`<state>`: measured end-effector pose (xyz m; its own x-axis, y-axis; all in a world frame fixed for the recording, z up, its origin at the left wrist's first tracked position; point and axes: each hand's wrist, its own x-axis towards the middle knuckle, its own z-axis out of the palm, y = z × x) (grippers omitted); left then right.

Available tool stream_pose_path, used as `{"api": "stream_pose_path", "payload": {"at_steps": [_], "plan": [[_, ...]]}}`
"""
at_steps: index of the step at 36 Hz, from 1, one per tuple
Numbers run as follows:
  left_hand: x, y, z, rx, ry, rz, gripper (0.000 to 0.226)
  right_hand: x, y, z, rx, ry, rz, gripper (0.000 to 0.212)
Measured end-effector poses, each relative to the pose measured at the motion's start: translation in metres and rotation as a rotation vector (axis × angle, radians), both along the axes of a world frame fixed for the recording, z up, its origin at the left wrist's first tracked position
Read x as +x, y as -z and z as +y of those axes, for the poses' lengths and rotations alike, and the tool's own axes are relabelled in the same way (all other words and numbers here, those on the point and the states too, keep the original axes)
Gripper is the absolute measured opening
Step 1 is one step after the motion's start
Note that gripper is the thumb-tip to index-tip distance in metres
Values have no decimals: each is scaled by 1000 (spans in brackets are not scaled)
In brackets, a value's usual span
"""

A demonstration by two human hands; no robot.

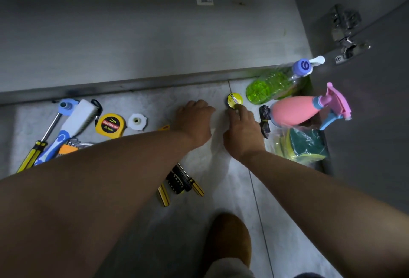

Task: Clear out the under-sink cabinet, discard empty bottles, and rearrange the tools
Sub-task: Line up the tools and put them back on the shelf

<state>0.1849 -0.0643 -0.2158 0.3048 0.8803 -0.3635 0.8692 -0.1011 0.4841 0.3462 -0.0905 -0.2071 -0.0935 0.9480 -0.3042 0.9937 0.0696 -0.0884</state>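
Your right hand (242,131) curls its fingers onto the near edge of the yellow tape roll (234,99), which lies on the floor (221,184) close to the cabinet's front edge (132,86). Your left hand (193,120) rests just beside it with its fingers curled under; I cannot tell whether it holds anything. The green bottle (270,86) and pink spray bottle (294,110) lie toward the floor's right side. The tape measure (110,125) and a screwdriver (33,156) lie toward its left.
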Motion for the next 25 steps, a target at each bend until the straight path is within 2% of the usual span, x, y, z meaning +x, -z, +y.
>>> {"api": "stream_pose_path", "payload": {"at_steps": [4, 9, 12, 14, 17, 21, 25], "plan": [[-11, 4, -6, 26, 100, 81, 62, -1, 4, 10, -80, 14, -29, 69], [-22, 5, -10, 41, 146, 87, 64, -1, 0, 43, -166, 73, -28, 80], [-32, 0, -15, 89, 157, 80, 58, -8, -5, 48, -178, 112, 3, 80], [-43, -3, -18, 139, 183, 65, 53, -16, -7, 43, -116, 96, 14, 74], [-73, -9, -21, 215, 235, 58, 49, -33, -13, 32, -82, -50, 58, 62], [-129, -24, -21, 291, 277, 157, 38, -64, -27, 31, -240, -338, 178, 59], [-187, -37, -29, 198, 211, 176, 52, -105, -39, 34, -403, -518, 193, 59]]}}
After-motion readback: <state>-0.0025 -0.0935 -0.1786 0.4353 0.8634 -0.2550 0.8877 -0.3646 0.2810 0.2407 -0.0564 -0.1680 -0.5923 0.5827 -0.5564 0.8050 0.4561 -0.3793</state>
